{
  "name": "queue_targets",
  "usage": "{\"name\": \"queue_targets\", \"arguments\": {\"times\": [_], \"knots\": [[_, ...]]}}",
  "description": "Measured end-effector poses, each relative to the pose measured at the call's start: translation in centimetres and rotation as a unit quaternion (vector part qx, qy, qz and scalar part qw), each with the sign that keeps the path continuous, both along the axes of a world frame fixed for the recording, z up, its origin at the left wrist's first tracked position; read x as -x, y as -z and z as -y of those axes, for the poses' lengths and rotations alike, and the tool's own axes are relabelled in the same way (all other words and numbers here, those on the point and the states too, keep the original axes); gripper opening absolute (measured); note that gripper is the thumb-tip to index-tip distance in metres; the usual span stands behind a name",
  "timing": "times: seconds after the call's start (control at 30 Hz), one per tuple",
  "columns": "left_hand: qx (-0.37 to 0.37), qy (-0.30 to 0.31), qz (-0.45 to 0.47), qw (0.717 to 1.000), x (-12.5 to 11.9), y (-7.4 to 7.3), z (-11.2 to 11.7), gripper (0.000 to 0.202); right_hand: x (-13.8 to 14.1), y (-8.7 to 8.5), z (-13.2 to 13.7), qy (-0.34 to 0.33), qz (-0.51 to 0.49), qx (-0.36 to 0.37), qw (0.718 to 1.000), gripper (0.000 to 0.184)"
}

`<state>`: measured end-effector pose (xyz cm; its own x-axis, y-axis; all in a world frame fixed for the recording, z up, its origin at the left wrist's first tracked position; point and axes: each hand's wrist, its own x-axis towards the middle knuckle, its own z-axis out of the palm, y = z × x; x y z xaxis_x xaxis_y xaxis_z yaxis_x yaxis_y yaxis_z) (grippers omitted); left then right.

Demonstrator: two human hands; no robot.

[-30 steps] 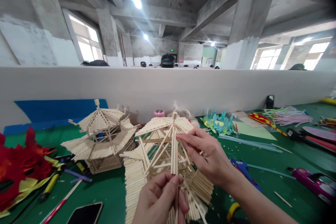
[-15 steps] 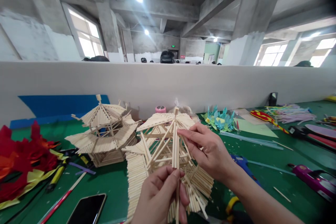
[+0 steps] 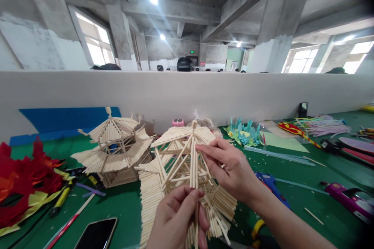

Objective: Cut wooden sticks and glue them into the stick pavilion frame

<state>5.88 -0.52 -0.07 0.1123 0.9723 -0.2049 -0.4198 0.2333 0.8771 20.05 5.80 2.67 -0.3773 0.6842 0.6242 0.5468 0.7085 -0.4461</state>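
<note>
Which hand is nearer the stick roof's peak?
Right: the right hand is just below and right of the peak; the left hand is farther below, holding a stick.

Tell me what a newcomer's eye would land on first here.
Most likely the partly roofed wooden stick model front and center, with the left hand gripping thin sticks before it and the right hand at their upper part. Next would come the fuller-roofed stick model behind it to the left, then the vivid red paper piece at the far left edge of the green table.
</note>
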Motion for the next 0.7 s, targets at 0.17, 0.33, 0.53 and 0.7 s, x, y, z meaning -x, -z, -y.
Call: {"name": "queue_targets", "arguments": {"times": [0.17, 0.33, 0.53, 0.7], "knots": [[0.001, -0.008, -0.013, 1.000, -0.07, 0.01, -0.01, 0.018, 0.05, -0.12, 0.06, 0.001, 0.005, -0.003, 1.000, 0.033], [-0.004, -0.006, -0.023, 1.000, -0.12, 0.11, -0.32, 0.019, 0.02, -0.23, 0.03, 0.004, 0.006, -0.006, 1.000, 0.034], [-0.015, -0.013, -0.033, 0.999, -0.16, 0.31, -0.22, 0.019, 0.01, -0.31, -0.02, 0.004, 0.003, -0.010, 1.000, 0.034], [-0.023, -0.022, -0.030, 0.999, -0.22, 0.20, 0.03, 0.018, 0.01, -0.20, 0.24, 0.008, 0.007, -0.002, 1.000, 0.033]]}}
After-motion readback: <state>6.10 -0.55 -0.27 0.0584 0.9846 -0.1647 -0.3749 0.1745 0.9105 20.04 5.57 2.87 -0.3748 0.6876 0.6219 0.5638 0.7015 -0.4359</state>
